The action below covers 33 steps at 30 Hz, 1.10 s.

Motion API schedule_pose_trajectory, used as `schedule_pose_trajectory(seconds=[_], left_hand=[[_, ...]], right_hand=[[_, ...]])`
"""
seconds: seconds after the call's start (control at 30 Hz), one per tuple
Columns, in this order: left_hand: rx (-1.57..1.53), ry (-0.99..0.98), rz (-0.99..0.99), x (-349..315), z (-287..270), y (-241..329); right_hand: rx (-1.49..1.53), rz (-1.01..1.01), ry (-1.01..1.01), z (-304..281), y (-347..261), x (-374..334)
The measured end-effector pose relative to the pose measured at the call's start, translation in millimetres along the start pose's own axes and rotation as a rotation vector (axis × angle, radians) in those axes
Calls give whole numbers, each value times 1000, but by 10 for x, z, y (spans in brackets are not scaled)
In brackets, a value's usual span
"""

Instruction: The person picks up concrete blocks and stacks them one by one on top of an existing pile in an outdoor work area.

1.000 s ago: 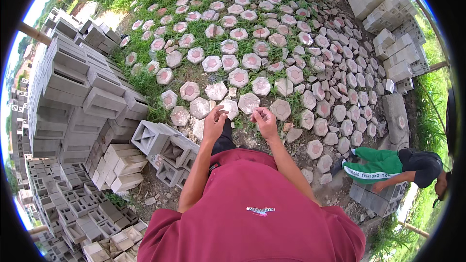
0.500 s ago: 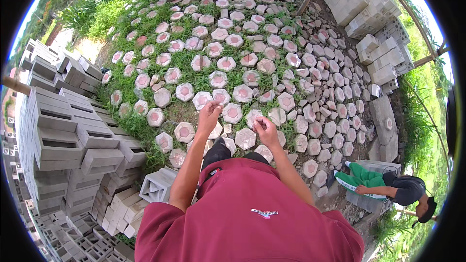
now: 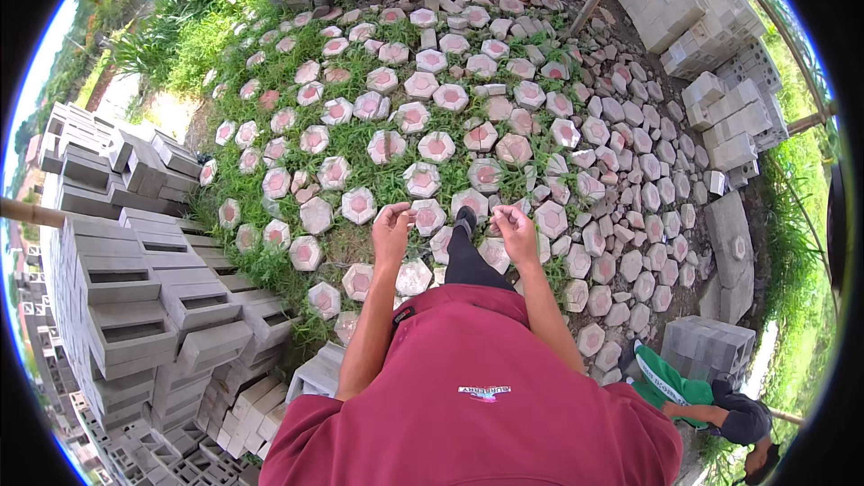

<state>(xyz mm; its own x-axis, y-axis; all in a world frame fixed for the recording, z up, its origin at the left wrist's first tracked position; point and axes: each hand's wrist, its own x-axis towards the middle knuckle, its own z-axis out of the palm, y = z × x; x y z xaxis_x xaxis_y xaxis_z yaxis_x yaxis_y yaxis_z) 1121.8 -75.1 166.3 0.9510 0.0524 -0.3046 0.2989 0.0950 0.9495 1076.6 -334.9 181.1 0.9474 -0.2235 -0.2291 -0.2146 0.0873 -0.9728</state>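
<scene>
Shoe (image 3: 464, 219) farther forward among hexagonal pavers (image 3: 421, 179), block stacks (image 3: 135, 292) either side.

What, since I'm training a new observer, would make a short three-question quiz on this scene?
1. Multiple choice: where in the picture is the other person?
A) Upper left
B) Lower left
C) Lower right

2. True or false: the wearer's left hand and right hand are apart from each other.

3. Fill in the blank: the pavers spread over the ground mostly have ___ sides.

Key: 1. C. 2. True. 3. Six.
</scene>
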Motion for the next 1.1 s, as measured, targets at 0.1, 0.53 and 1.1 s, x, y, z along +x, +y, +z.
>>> schedule_pose_trajectory(seconds=[0.1, 0.53, 1.1], left_hand=[[35, -9, 52, 491, 225, 57], [65, -60, 42, 2670, 1191, 708], [477, -356, 229, 6683, 1502, 2124]], right_hand=[[-19, 1, -75, -22, -138, 673], [-367, -190, -336, 150, -769, 3309], [-135, -8, -24, 821, -1377, 6625]])
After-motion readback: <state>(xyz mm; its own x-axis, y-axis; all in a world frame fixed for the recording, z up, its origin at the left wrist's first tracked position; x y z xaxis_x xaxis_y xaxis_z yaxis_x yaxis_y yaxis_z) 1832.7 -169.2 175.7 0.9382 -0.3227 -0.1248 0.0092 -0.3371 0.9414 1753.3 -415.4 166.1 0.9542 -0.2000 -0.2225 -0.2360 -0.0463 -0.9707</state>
